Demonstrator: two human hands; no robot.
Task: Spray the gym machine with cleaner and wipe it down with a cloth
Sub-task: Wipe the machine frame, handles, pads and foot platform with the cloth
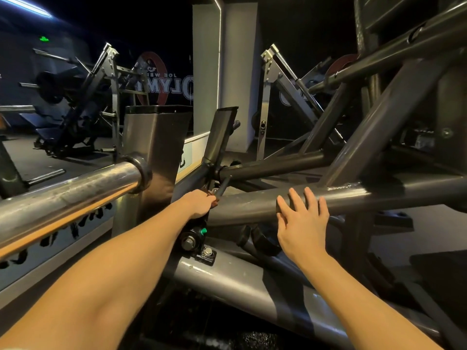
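Head view showed both of your hands on the one gym machine (379,195), with both bare forearms stretched forward. You had one cloth (213,200), brown, with only a small edge of it showing past your knuckles. Your left hand (198,205) was curled round that cloth, knuckles up, pressing it against the left end of the grey horizontal tube (247,207), where it met the joint of the frame. Your right hand (303,224) was wide open and held nothing, its four fingers (294,198) spread and laid over the same tube, the thumb out to the side. One chrome bar (70,195) ran off to the left beside your left forearm, ending at one brushed steel post (156,137). Two bolts (188,243) sat just below your left hand, with one small green cap (203,231) beside them; what that cap belonged to could not be told.
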